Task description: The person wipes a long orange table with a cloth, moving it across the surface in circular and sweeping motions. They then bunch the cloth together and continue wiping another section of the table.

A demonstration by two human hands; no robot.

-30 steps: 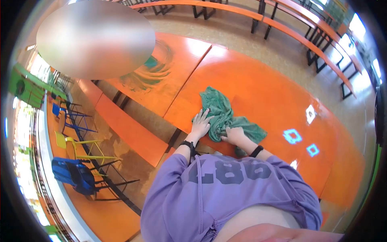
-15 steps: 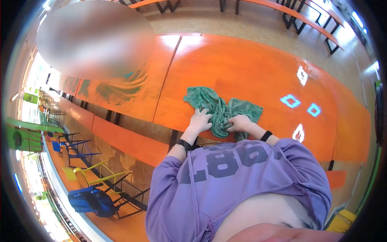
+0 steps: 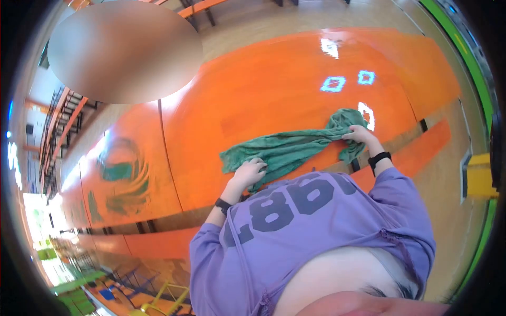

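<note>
A green cloth (image 3: pixel 287 152) lies stretched across the orange tabletop (image 3: pixel 253 100), close to my body. Its left part spreads out wide, its middle is drawn narrow, and its right end is bunched up. My right hand (image 3: pixel 359 135) is closed round the gathered right part, with a loose end hanging towards the table's near edge. On the left part rests my left hand (image 3: pixel 250 173), its fingers curled onto the fabric and gripping it. Both wrists carry dark bands.
Green smears (image 3: pixel 124 174) mark the neighbouring tabletop on the left. Orange benches (image 3: pixel 416 150) run along the near side. A yellow chair (image 3: pixel 168 295) stands at lower left and a yellow object (image 3: pixel 480 174) at far right. A blurred oval covers the upper left.
My right hand has moved right with its part of the cloth, drawing the bunched fabric out long. My left hand stays on the left part. The view has turned.
</note>
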